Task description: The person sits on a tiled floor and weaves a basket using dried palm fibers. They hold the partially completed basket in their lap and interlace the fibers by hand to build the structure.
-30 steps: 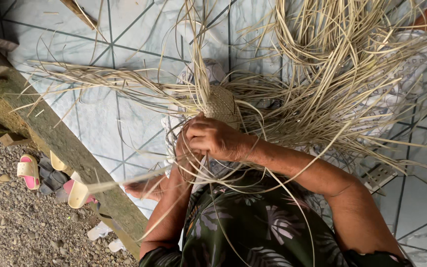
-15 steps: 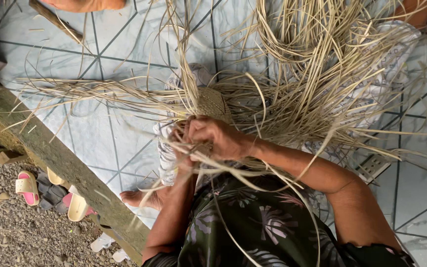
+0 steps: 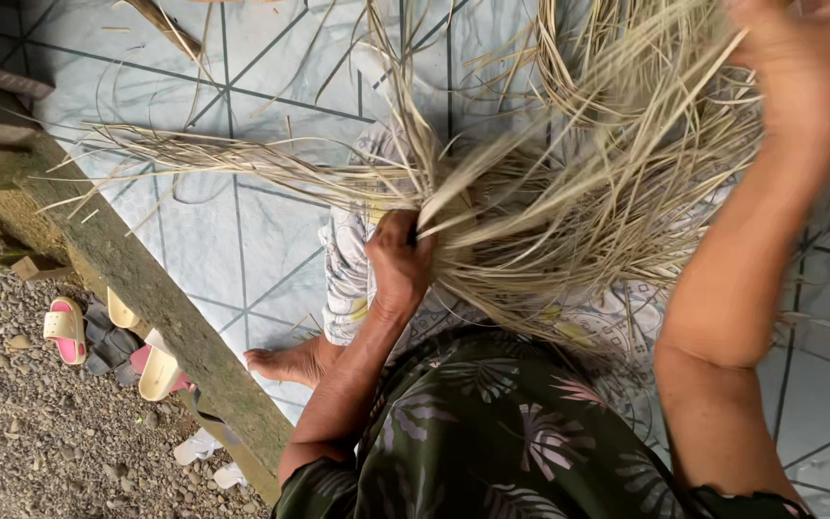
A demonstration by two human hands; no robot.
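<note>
Head view shows pink and yellow sandals [image 3: 67,329] on the gravel at the far left, beside a tiled floor [image 3: 242,231]. In the middle, the left hand [image 3: 399,259] is closed tight on a bunch of dry straw strips [image 3: 569,192] over the lap. At the far right, the right hand [image 3: 799,48] is up high among the strips, blurry, so I cannot tell its grip

Pale tan straw strips [image 3: 569,192], centre and upper right. Light blue tiled floor [image 3: 242,231] with dark diagonal grout lines. Dark green leaf-print dress [image 3: 501,432], bottom centre. Pink and cream sandals [image 3: 108,336], lower left, on grey gravel [image 3: 31,442].
</note>
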